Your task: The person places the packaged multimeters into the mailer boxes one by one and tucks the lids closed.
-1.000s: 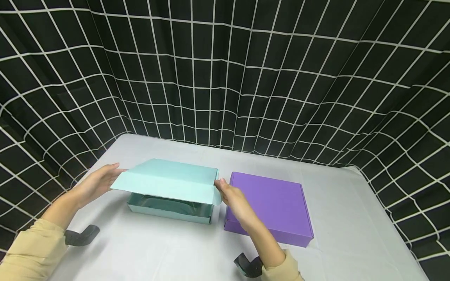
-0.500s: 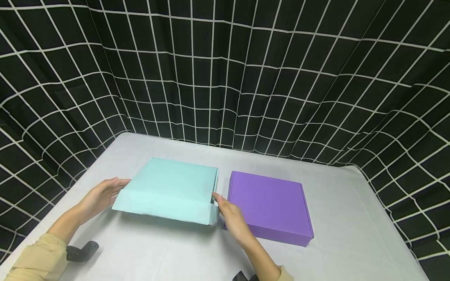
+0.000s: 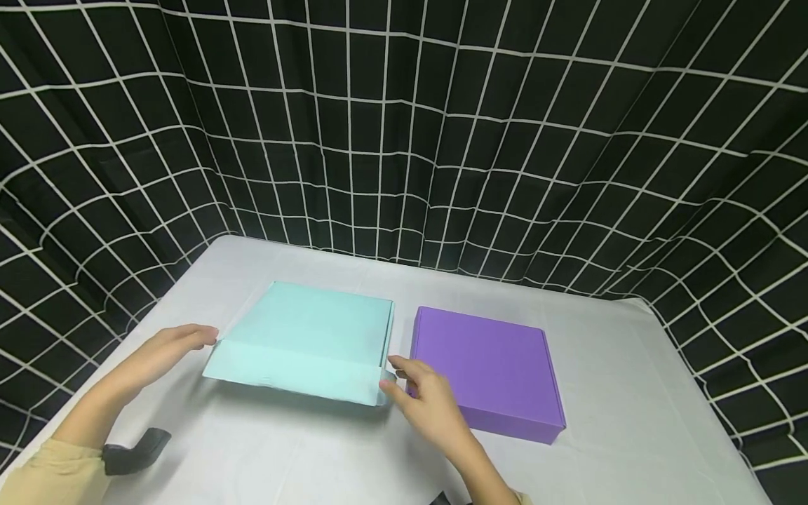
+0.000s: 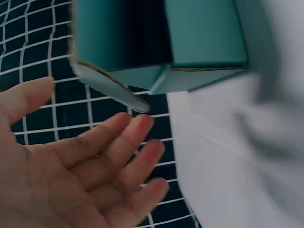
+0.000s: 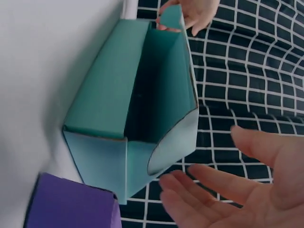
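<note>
A teal cardboard box lies on the left half of the table, its lid lowered and the front flap jutting out toward me. Both wrist views show a dark gap between the lid and the front wall. My left hand is beside the flap's left corner, fingers extended; in the left wrist view its fingertips are near the side tab. My right hand is at the flap's right corner, thumb and fingers spread around the small side tab. Whether its fingertips touch the tab is unclear.
A closed purple box lies just right of the teal one, partly behind my right hand. White cloth covers the table. A black curtain with a white grid hangs behind and at both sides.
The teal lid has come down over the box, its flap swinging down toward me. Both hands lowered with it; in the last half second the right hand's thumb and fingers have spread apart.
</note>
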A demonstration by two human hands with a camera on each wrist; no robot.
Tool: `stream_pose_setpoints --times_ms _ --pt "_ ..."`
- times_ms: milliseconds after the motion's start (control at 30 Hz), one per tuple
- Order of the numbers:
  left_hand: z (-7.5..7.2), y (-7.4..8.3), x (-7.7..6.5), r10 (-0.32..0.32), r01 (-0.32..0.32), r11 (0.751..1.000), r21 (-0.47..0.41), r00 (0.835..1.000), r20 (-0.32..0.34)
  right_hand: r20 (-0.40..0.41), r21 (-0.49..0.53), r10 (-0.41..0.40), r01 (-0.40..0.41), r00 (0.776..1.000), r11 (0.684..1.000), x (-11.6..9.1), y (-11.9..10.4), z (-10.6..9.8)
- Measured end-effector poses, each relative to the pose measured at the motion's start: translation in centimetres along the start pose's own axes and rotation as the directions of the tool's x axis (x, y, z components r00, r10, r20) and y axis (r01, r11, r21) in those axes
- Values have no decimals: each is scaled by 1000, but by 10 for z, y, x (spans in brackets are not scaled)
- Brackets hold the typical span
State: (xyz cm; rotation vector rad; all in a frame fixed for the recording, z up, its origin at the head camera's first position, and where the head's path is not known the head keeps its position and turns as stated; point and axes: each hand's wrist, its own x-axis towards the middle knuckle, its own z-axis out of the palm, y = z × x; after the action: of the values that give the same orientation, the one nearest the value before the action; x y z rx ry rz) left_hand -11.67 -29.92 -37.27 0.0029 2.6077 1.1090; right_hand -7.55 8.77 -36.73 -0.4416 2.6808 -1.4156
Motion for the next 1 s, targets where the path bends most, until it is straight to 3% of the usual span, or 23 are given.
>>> stream_pose_setpoints --times_ms 200,467,1000 --pt "4 1 -11 -21 20 999 38 1000 8 61 50 -4 1 998 999 -6 3 6" --pt "14 -11 -13 -19 21 999 -36 998 57 107 130 1 -15 994 991 -7 9 10" --pt "35 -23 -11 -72 83 989 -121 993 91 108 136 -86 71 990 988 -8 27 24"
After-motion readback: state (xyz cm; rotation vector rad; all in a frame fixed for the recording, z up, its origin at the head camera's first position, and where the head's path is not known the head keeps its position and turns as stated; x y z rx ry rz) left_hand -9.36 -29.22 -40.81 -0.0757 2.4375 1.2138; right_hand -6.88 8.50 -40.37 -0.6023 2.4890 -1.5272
